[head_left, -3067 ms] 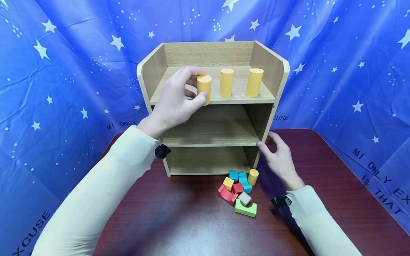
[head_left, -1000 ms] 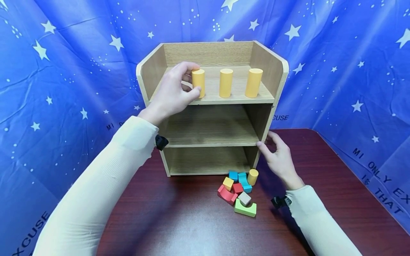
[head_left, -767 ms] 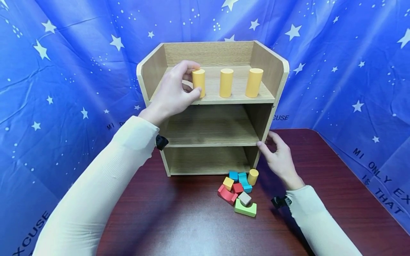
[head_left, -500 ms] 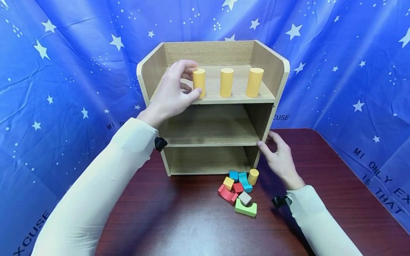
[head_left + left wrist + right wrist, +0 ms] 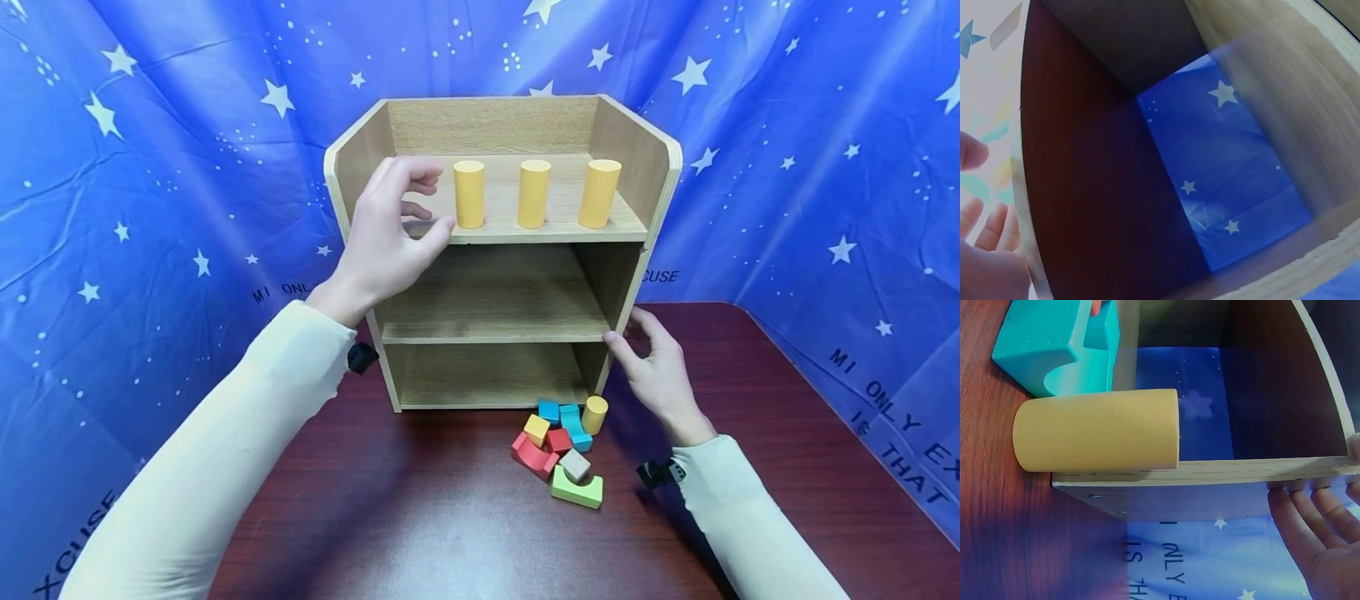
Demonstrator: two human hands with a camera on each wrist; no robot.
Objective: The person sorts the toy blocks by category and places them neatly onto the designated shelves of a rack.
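Though the left hand [image 5: 381, 229], fingers parted, holds nothing: one yellow cylinder [image 5: 470, 196], upright just to its right, could topple if brushed; two matching cylinders [image 5: 534, 196] beyond; one shelf unit [image 5: 491, 125], side pinched by the right hand [image 5: 662, 379].

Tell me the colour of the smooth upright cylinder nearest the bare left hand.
The smooth upright cylinder is plain yellow, seen best in the head view.

The raised left grip [image 5: 392, 225] curves loosely, thumb [image 5: 435, 239] apart, while the right grip [image 5: 658, 372] pinches lower down.
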